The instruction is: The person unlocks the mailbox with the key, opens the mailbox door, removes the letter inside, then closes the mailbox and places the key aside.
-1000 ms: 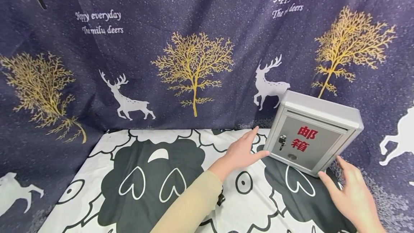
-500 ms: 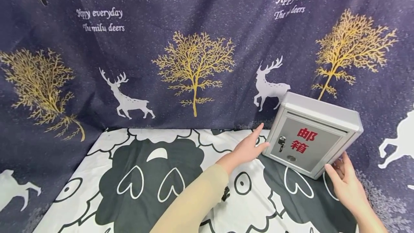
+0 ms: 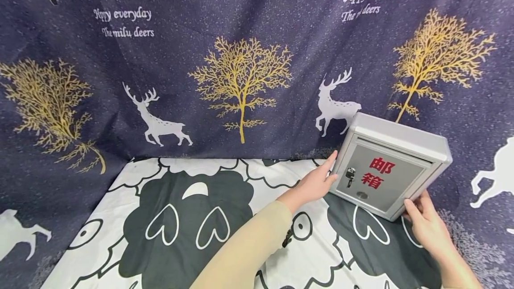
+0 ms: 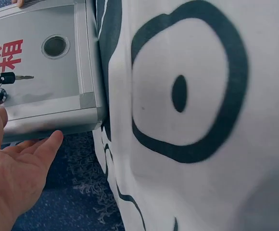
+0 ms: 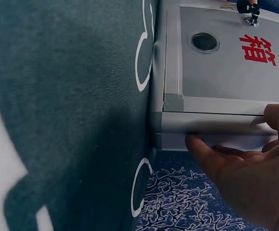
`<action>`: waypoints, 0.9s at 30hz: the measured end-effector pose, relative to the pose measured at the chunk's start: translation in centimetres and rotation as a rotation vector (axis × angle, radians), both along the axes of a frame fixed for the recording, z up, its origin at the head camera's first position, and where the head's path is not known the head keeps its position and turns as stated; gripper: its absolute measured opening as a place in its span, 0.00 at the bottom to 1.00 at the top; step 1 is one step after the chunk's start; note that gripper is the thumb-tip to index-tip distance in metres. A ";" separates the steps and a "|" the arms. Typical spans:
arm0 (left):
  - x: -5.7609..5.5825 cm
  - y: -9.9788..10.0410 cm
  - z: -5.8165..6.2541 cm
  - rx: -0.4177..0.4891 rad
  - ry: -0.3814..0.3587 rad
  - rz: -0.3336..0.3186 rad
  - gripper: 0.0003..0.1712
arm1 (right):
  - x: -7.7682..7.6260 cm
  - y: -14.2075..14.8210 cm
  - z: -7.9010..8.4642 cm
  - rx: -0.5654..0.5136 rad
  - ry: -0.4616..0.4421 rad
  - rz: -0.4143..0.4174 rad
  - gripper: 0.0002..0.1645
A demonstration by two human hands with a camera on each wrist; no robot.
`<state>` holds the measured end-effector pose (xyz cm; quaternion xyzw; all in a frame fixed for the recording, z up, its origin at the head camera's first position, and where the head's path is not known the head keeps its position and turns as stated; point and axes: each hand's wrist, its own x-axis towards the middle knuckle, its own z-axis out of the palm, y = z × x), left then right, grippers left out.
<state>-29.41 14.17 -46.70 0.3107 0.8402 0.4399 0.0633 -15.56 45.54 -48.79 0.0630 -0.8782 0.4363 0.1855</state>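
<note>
A silver metal mailbox (image 3: pixel 379 168) with red characters stands upright on the right side of the table in the head view. My left hand (image 3: pixel 315 182) is at its left side, with the thumb at the front edge and the other fingers stretched along the side. On the opposite side, my right hand (image 3: pixel 429 224) grips the mailbox low down, its thumb on the front frame and its fingers round the side wall. A lock with keys (image 4: pixel 5 83) hangs from the door near my left thumb. Below the characters is a round window (image 5: pixel 204 43).
Under the mailbox lies a black and white patterned cloth (image 3: pixel 188 204) covering the table. Behind it hangs a dark blue curtain (image 3: pixel 273 12) printed with deer and golden trees. The table's back edge meets this curtain.
My left hand has moved right and forward to the mailbox's left side. My right hand has moved up from the lower corner and taken hold of its right side. The mailbox stays put.
</note>
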 end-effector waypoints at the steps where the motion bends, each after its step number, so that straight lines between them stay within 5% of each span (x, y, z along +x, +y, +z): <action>1: -0.1 0.2 0.0 0.005 0.000 0.000 0.42 | -0.1 0.0 0.0 0.001 -0.004 0.000 0.37; 9: -0.4 1.0 0.2 -0.010 0.026 0.059 0.42 | -0.3 -0.3 0.1 -0.036 -0.011 0.012 0.27; 27: -0.9 2.0 -0.4 0.022 0.085 0.142 0.41 | 0.0 -0.7 0.6 -0.025 -0.037 -0.084 0.28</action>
